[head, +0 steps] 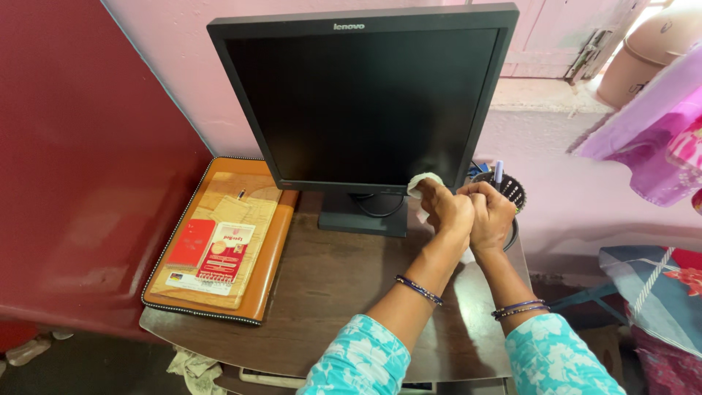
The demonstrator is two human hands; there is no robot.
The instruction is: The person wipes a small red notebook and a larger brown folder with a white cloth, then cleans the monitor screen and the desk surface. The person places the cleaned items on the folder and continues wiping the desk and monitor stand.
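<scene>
A small white cloth (423, 180) sits bunched at the lower right corner of the black monitor (362, 95), pressed against the bezel where the dark screen ends. The left hand (447, 207) is curled into a fist around it, so only a rounded tuft of white shows above the knuckles and a little strip of it hangs below the thumb side. The right hand (491, 216) lies right beside the left, touching it, its fingers folded inward as well; whether it also grips part of the cloth cannot be told, since the fingers hide what is under them. Both wrists carry thin dark bangles, and the sleeves are turquoise with a white flower print.

Just behind the right hand stands a black mesh pen holder (511, 192) with a pen or two sticking up from it, close to the monitor's right edge. Below and to the left of the hands, the monitor stand (363, 215) rests on the dark brown tabletop (329, 292), with a cable looping behind it. Well to the left of the hands lies an orange tray-like mat (270, 249) with a beaded border, holding a red booklet (191, 243) and a red and white card (226, 252). Far to the right hang pink and purple fabrics (651, 139).
</scene>
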